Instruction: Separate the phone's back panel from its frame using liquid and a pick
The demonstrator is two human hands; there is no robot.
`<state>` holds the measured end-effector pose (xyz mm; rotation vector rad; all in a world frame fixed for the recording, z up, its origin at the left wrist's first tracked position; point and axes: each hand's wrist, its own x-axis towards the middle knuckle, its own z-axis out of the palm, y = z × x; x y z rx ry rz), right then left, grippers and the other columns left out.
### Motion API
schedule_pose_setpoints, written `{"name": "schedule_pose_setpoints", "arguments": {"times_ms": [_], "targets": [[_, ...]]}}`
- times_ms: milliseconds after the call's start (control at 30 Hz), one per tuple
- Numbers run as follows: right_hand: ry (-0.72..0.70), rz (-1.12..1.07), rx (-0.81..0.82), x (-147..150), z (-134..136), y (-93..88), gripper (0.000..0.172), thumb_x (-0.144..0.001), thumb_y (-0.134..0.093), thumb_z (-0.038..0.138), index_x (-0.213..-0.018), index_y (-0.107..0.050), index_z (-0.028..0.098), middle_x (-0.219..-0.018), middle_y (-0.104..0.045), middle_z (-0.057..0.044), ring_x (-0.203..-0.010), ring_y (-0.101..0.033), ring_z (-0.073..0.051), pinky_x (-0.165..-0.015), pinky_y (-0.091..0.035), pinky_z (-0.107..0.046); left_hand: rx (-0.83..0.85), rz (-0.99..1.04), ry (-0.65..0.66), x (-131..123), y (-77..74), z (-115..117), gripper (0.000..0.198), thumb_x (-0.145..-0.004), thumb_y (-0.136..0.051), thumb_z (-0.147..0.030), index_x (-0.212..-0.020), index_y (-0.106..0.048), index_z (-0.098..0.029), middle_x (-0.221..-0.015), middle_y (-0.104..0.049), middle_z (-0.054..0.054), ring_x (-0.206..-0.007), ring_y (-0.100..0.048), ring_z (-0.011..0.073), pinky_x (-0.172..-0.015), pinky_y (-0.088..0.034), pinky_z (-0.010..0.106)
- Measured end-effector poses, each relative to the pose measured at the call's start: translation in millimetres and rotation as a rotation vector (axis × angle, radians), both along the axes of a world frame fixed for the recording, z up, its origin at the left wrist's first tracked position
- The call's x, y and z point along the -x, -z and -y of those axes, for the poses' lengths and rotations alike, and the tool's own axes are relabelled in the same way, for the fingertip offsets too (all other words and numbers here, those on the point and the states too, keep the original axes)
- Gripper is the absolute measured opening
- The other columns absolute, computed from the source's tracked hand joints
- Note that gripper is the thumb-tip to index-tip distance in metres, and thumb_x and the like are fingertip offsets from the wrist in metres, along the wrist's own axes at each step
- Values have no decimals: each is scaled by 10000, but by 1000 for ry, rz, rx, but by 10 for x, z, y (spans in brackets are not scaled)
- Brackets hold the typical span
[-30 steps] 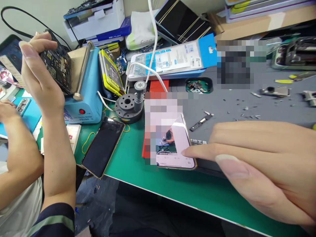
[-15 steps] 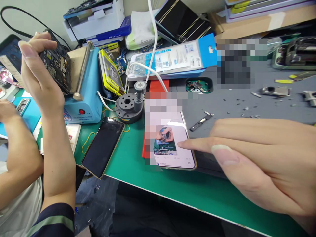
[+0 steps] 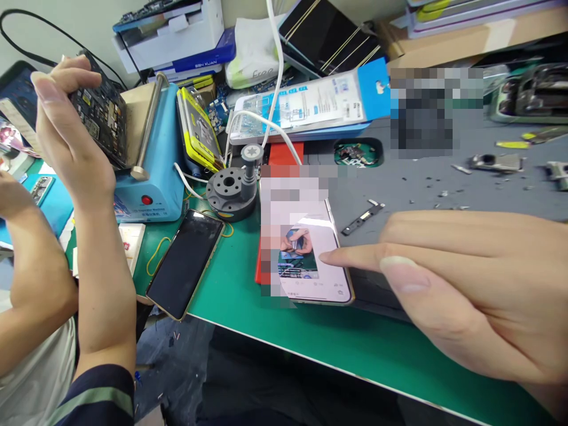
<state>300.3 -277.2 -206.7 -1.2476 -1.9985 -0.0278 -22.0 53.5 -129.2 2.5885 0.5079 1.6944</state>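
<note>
My left hand point(image 3: 71, 148) is raised at the upper left and closed around an opened phone with its dark circuit board point(image 3: 100, 118) showing. My right hand point(image 3: 465, 284) reaches in from the right with fingers stretched out, and its index fingertip rests on the screen of a lit phone point(image 3: 319, 278). That phone lies flat where the green mat point(image 3: 310, 337) meets the grey mat point(image 3: 444, 177). A second phone point(image 3: 186, 263) with a dark screen lies on the green mat between my two hands.
A blue heating machine point(image 3: 155, 171) and a grey round fixture point(image 3: 231, 192) stand behind the dark phone. A white cable point(image 3: 277, 77) hangs over a blue-white package point(image 3: 310, 103). Small screws and parts dot the grey mat. Another person's arm point(image 3: 31, 278) is at far left.
My right index finger slid up and a little left on the lit screen, and the picture on it scrolled upward. My left hand has barely moved.
</note>
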Motion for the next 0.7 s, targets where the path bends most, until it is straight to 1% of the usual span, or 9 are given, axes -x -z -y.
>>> {"name": "schedule_pose_setpoints", "arguments": {"times_ms": [267,367,500,700], "targets": [[-3,6,-4,-9,1,11,344,-1232,-347,233,-1208,-687,277,-742,-580,10,-624,-512,-158,-574,-407,-353,-8,-24,-6,3,-5,6,765,-1232,-285,-652,-1249,-842,-128,-1294,-831,82,-1371,-767,254,-1402,-460,581],[-4,9,2,-9,1,5,346,-1239,-339,236,-1206,-681,276,-744,-581,13,-633,-513,-152,-580,-404,-345,-5,-2,-3,-10,-1,0,761,-1229,-290,-657,-1234,-841,-130,-1263,-827,77,-1367,-767,257,-1403,-449,605],[-6,8,-3,-6,-4,0,347,-1232,-341,232,-1198,-683,277,-747,-570,8,-622,-502,-159,-573,-409,-358,1,-3,-4,-7,1,-7,811,-1207,-293,-720,-1231,-835,-118,-1227,-809,82,-1369,-764,267,-1411,-435,632],[-7,5,7,2,2,-7,331,-1229,-357,232,-1184,-682,278,-755,-566,7,-626,-508,-158,-572,-405,-363,-6,20,-4,-23,7,17,781,-1196,-350,-729,-1212,-871,-148,-1287,-860,69,-1346,-790,259,-1398,-491,563]]}}
